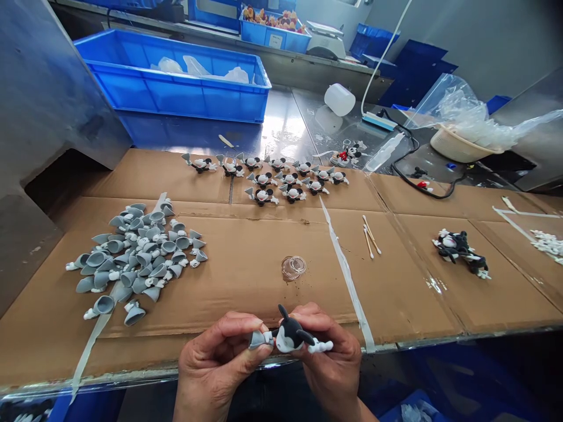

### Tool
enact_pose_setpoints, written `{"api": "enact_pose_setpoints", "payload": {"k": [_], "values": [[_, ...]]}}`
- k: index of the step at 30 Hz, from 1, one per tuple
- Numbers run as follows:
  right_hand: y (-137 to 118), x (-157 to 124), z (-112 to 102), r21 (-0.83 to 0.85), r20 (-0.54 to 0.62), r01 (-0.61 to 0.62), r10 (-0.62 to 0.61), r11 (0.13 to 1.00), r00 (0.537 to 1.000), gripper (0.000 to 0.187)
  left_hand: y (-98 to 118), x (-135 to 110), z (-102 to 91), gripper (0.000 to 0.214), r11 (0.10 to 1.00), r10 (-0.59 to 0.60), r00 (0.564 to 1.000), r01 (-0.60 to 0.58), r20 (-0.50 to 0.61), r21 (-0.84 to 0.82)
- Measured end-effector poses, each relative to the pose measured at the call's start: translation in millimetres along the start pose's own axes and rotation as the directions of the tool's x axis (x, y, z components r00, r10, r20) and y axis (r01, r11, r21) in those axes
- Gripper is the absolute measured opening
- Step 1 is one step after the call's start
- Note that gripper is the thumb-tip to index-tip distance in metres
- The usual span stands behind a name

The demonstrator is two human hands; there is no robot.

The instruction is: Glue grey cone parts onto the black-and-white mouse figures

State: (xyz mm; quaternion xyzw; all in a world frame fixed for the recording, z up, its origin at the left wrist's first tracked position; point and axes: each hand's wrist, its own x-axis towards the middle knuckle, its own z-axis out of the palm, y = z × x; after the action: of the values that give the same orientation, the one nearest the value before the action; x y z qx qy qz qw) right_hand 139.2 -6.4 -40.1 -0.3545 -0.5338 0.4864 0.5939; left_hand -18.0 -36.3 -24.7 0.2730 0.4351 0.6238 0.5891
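Between the fingers of my right hand (332, 346) is a black-and-white mouse figurine (290, 334) with round black ears and a white-gloved arm. My left hand (224, 357) pinches a grey cone piece with a white hand (260, 339) against the figurine's black arm; whether the two are joined I cannot tell. Both hands are at the front edge of the cardboard. To the left lies a heap of similar grey cone pieces (143, 252). Ahead, several mouse figurines with cones (285, 179) lie in rows. A small pile of black-and-white mouse figurines (460, 252) lies at the right.
A round clear patch, perhaps glue, (293, 268) is on the cardboard (246, 246), with cotton swabs (372, 237) to its right. Behind stand a blue bin (185, 88) and a bowl with plastic bags (460, 146). A black cable (404, 176) crosses the back right. Small white parts (548, 243) lie far right.
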Motion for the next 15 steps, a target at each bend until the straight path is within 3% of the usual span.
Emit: {"api": "enact_pose_setpoints", "payload": {"k": [8, 13, 15], "values": [[1, 1, 0, -0.008, -0.006, 0.000, 0.000, 1.000, 1.000, 0.015, 2, -1, 5.7, 0.018, 1.000, -0.016, 0.998, 0.015, -0.053, -0.028], [2, 1, 0, 0.004, -0.004, 0.009, -0.009, 1.000, 1.000, 0.016, 6, -3, 15.6, 0.021, 0.997, -0.061, 0.982, 0.050, -0.180, -0.065], [2, 0, 0, 0.010, -0.001, 0.013, -0.013, 1.000, 1.000, 0.016, 7, -4, 18.6, 0.022, 0.996, -0.070, 0.981, 0.058, -0.183, -0.071]]}}
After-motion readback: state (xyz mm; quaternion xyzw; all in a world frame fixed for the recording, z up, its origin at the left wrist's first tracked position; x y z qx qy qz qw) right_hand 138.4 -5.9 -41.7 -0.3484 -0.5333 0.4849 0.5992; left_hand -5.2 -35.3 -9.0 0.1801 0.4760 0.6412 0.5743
